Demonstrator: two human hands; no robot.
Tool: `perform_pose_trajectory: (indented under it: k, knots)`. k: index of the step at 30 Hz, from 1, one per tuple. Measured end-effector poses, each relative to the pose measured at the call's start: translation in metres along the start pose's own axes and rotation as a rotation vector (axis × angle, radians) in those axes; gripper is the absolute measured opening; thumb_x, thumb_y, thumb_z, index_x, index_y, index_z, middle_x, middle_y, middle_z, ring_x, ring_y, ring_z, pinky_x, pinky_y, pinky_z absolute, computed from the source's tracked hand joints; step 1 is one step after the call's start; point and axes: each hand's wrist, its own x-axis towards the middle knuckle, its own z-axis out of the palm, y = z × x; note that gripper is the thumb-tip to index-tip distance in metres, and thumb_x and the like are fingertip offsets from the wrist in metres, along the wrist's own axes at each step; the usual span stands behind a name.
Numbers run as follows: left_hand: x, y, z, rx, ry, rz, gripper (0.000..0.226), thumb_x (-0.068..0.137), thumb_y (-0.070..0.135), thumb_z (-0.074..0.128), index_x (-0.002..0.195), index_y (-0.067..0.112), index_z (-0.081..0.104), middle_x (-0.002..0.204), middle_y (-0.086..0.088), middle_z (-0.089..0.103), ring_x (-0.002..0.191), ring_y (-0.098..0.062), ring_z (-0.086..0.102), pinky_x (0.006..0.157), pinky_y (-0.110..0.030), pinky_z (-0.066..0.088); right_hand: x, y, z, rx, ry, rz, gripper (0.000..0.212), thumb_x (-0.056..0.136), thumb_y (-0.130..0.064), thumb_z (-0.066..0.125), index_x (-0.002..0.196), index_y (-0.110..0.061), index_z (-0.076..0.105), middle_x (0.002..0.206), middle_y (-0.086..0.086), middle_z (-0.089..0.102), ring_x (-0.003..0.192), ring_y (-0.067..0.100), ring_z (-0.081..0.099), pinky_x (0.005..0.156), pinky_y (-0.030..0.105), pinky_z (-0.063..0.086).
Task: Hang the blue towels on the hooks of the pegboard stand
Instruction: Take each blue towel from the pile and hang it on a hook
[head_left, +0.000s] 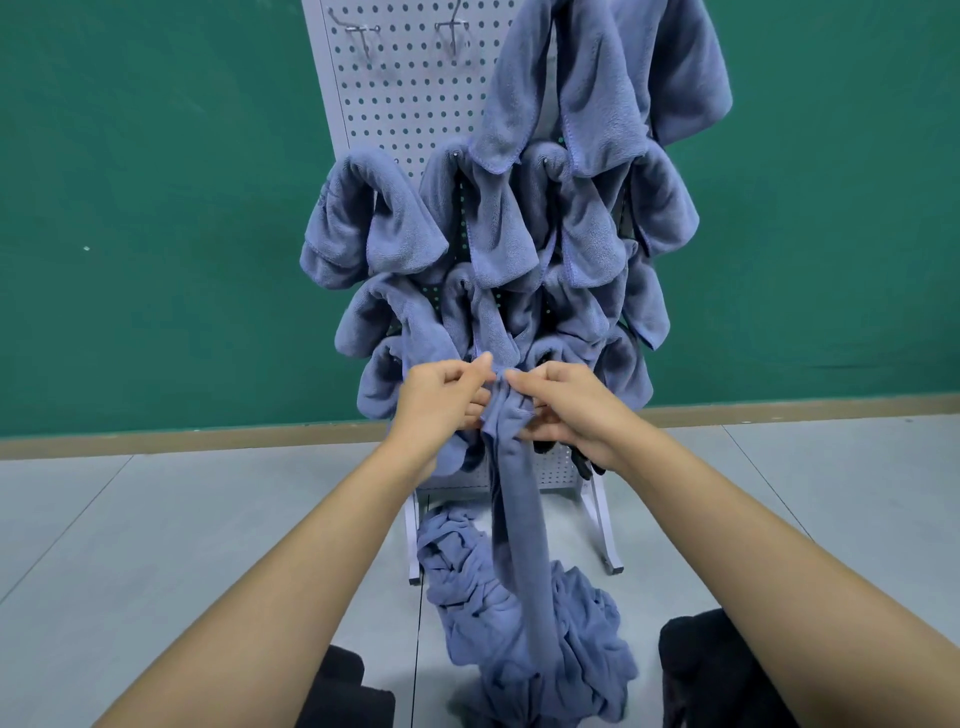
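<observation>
Cloth is pinched in both my hands. My left hand (441, 395) and my right hand (566, 405) are close together, almost touching. Each one grips the bunched top of one blue towel (524, 519) between thumb and curled fingers. I think I hold it at the top like this to gather the edge into a narrow fold that can go over a hook.

Below my hands the towel falls as a long strip to the floor (182, 519). There its lower end joins a pile (467, 597) of more blue cloth, not yet hung, lying in front of the legs of the stand.

Just behind my hands is the pegboard stand (405, 119). Its lower and middle rows are already covered with hanging towels (374, 223), each folded over its hook so that it does not slip. I cannot see if a free hook is hidden behind my fingers. Under my right hand a dark thing (584, 462) shows at the board; I cannot tell what it is.

High above my hands, to the left, two hooks (363, 36) are bare, and right of them a top towel (613, 78) hangs down. Behind all is a green wall (156, 208).

In my judgement the task is more than half done, and the next move needs a free hook, perhaps an upper one.
</observation>
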Motion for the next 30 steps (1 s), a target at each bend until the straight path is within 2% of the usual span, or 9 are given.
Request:
perform_pose_trajectory:
  k: [3,6,10,14,18,20,25,28,30]
  knots:
    - [-0.002,0.002,-0.005,0.004,-0.064,0.007,0.029,0.082,0.036,0.072,0.099,0.013,0.069,0.082,0.0,0.069,0.07,-0.009,0.06,0.07,-0.023,0.048,-0.001,-0.004,-0.001,0.149,-0.072,0.006,0.017,0.098,-0.016,0.052,0.086,-0.007,0.058,0.065,0.003,0.065,0.064,0.014,0.068,0.077,0.033,0.06]
    - [-0.001,0.002,-0.01,0.03,-0.143,0.042,0.038,0.079,0.01,0.076,0.113,0.015,0.06,0.097,-0.003,0.068,0.081,-0.01,0.063,0.076,-0.024,0.05,-0.001,-0.008,-0.008,0.203,-0.07,-0.012,0.017,0.098,-0.008,0.049,0.097,-0.003,0.065,0.084,0.013,0.07,0.076,0.021,0.07,0.08,0.03,0.059]
    - [0.001,0.005,-0.015,-0.06,-0.103,0.076,0.036,0.083,-0.009,0.062,0.11,0.014,0.056,0.09,-0.003,0.068,0.07,-0.006,0.061,0.065,-0.019,0.05,0.005,-0.005,-0.018,-0.088,0.026,-0.138,0.015,0.091,-0.001,0.059,0.103,-0.008,0.062,0.095,0.01,0.066,0.081,0.013,0.064,0.072,0.017,0.055]
    - [0.003,0.01,-0.018,-0.141,-0.202,0.112,0.039,0.084,-0.014,0.057,0.111,0.015,0.056,0.098,-0.004,0.071,0.079,-0.008,0.066,0.069,-0.016,0.05,0.006,-0.002,-0.024,-0.395,-0.097,-0.24,0.043,0.083,-0.011,0.073,0.122,-0.018,0.055,0.12,-0.003,0.062,0.107,0.006,0.059,0.09,0.02,0.049]
    - [0.006,0.01,-0.019,-0.147,-0.16,0.155,0.037,0.085,-0.011,0.059,0.114,0.012,0.058,0.109,-0.008,0.068,0.092,-0.008,0.065,0.076,-0.015,0.051,0.009,0.002,-0.02,-0.401,-0.026,-0.294,0.028,0.082,-0.005,0.07,0.107,-0.016,0.067,0.098,0.003,0.072,0.087,0.005,0.064,0.079,0.024,0.054]
    - [0.008,0.009,-0.022,-0.095,-0.087,0.152,0.033,0.085,-0.005,0.063,0.114,0.011,0.059,0.108,-0.006,0.066,0.094,-0.007,0.064,0.079,-0.015,0.051,0.015,0.005,-0.026,-0.424,0.097,-0.294,0.026,0.079,-0.012,0.072,0.105,-0.017,0.07,0.096,0.006,0.073,0.09,0.017,0.066,0.083,0.039,0.055]
    - [0.008,-0.006,-0.027,0.116,-0.1,0.064,0.024,0.086,0.007,0.067,0.107,0.018,0.062,0.104,-0.003,0.067,0.097,-0.016,0.063,0.079,-0.023,0.049,0.02,0.001,-0.046,-0.376,0.291,-0.223,0.031,0.078,-0.02,0.075,0.107,-0.013,0.066,0.098,0.004,0.071,0.094,0.019,0.068,0.079,0.041,0.059]
    - [0.001,-0.013,-0.018,0.182,-0.103,0.065,0.024,0.084,0.008,0.07,0.105,0.017,0.063,0.104,-0.006,0.068,0.099,-0.021,0.065,0.087,-0.031,0.053,0.013,-0.021,-0.046,-0.423,0.329,-0.257,0.027,0.078,-0.018,0.075,0.101,-0.01,0.063,0.09,0.003,0.068,0.081,0.016,0.064,0.066,0.03,0.053]
    - [-0.006,-0.009,-0.007,0.175,-0.093,0.086,0.025,0.084,0.008,0.07,0.107,0.014,0.061,0.105,-0.007,0.065,0.087,-0.016,0.063,0.074,-0.02,0.051,0.006,-0.044,-0.04,-0.467,0.339,-0.305,0.018,0.078,-0.017,0.074,0.089,-0.015,0.06,0.079,-0.001,0.062,0.067,0.01,0.056,0.055,0.02,0.042]
